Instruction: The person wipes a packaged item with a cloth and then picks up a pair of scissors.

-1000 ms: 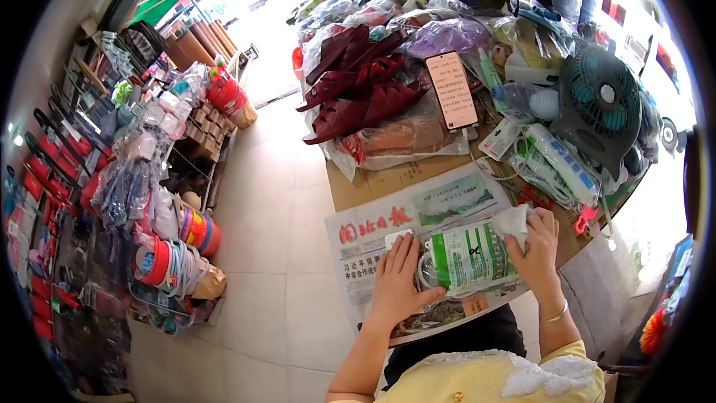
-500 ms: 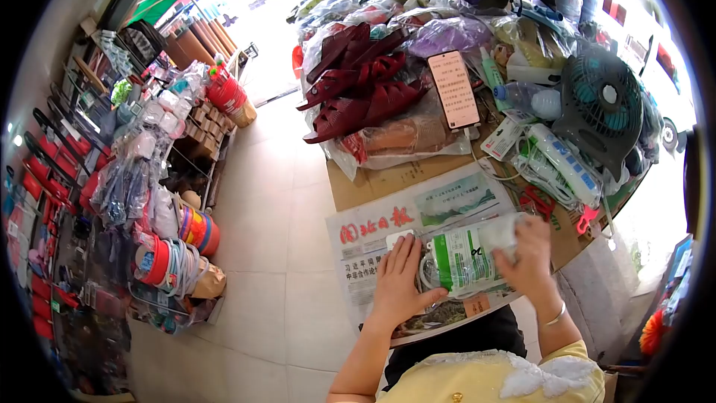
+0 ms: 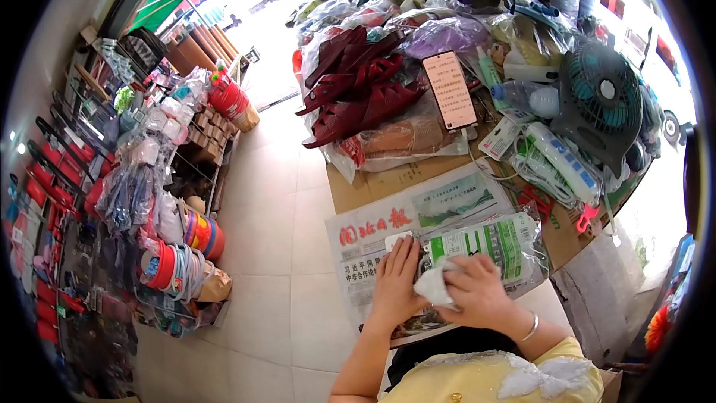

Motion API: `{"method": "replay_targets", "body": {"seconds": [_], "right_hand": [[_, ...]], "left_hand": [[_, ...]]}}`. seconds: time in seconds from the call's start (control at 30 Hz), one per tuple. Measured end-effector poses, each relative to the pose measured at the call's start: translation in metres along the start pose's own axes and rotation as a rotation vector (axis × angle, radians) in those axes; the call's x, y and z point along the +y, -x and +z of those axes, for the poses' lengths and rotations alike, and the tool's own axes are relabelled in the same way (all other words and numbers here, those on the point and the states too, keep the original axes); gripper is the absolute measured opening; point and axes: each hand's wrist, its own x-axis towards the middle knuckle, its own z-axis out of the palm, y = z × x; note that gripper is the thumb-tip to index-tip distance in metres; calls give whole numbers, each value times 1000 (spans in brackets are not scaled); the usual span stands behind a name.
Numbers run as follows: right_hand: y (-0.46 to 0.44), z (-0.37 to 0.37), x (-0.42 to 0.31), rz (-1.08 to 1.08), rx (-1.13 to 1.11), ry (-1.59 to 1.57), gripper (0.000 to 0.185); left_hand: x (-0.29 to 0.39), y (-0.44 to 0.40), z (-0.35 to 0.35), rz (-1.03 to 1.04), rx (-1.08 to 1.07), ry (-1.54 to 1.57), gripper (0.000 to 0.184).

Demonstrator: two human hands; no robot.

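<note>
A clear plastic package (image 3: 501,244) with a green and white printed label lies on a newspaper (image 3: 356,261) in front of me. It looks like a power strip with its cord, though plastic and hands hide part of it. My left hand (image 3: 397,281) rests with outstretched fingers at the package's left end, fingertips over a small white piece (image 3: 400,239). Crumpled in the fingers of my right hand (image 3: 477,292) is a white cloth (image 3: 438,286), at the package's near left edge close to my left thumb.
Beyond the newspaper lie a phone (image 3: 450,91), dark red sandals (image 3: 358,97), a fan (image 3: 601,97), a plastic bottle (image 3: 531,98) and another packaged power strip (image 3: 563,160). A red clip-like item (image 3: 588,218) hangs at the right edge. Crowded shelves (image 3: 160,149) stand left.
My right hand has swept the white cloth from the package's right end to its near left side, uncovering more of the label. My left hand stays in place.
</note>
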Motion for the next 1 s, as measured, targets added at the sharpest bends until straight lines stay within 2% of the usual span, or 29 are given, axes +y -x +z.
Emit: {"method": "replay_targets", "body": {"seconds": [0.03, 0.07, 0.17, 0.2, 0.27, 0.33, 0.4, 0.47, 0.57, 0.6, 0.67, 0.77, 0.83, 0.93, 1.0], "right_hand": [[7, -5, 9, 92, -50, -23, 27], [14, -11, 22, 94, -51, -22, 27], [28, -31, 62, 307, 173, 219, 28], [32, -37, 73, 303, 167, 221, 28], [36, -45, 86, 466, 243, 260, 29], [35, -40, 81, 468, 242, 278, 28], [24, -25, 59, 301, 178, 261, 28], [11, -8, 27, 226, 42, 122, 28], [-3, 3, -5, 6, 27, 31, 30], [-2, 2, -3, 7, 30, 29, 30], [3, -6, 9, 78, -38, -38, 29], [20, -24, 50, 255, 12, 179, 29], [28, -38, 81, 410, 194, 214, 27], [39, -50, 107, 546, 214, 247, 31], [32, -39, 96, 521, 205, 320, 34]], "left_hand": [[1, 0, -1, -13, 2, 53, 105], [3, 0, -3, -27, 6, 108, 107], [7, 0, -5, -82, -22, 99, 109], [7, 0, -5, -85, -19, 104, 109], [7, -1, -5, -62, -11, 105, 109], [8, -1, -7, -63, -10, 109, 108], [8, -2, -7, -61, -14, 107, 107], [5, -1, -5, -39, -27, 69, 108], [-1, 0, 1, 1, -8, -12, 108], [-1, 1, 1, 1, -10, -15, 108], [2, 0, -5, -14, -40, 44, 108], [7, -1, -5, -43, 7, 99, 105], [7, -1, -5, -50, 6, 103, 107], [8, -1, -6, -56, 2, 105, 108], [8, -2, -7, -55, 1, 105, 109]]}}
